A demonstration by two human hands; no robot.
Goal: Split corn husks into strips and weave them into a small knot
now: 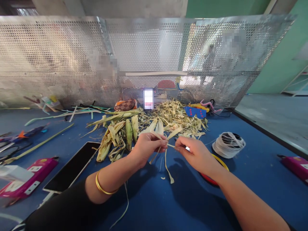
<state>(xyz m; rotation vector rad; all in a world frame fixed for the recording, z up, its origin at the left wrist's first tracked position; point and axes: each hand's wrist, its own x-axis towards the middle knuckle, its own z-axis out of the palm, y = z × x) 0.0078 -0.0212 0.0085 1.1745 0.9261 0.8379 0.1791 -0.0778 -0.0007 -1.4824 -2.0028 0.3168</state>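
Observation:
My left hand (149, 148) pinches a bunch of pale corn husk strips (158, 126) above the middle of the blue table. Wide strips fan out beyond its fingertips, and a long thin one hangs down toward the tabletop. My right hand (191, 150), a little to the right, has its fingers closed on the end of a narrow husk strip (171, 146) that runs across from the left hand. A white thread spool (228, 145) stands beyond my right hand. Red and yellow rings or handles, partly hidden, lie under my right forearm.
Whole corn husks (129, 131) and a heap of husk scraps (178, 115) lie at the back. A phone or tablet (73, 166) and a magenta power strip (36, 175) are on the left; another power strip (295, 166) is far right. A perforated metal screen (149, 48) borders the table.

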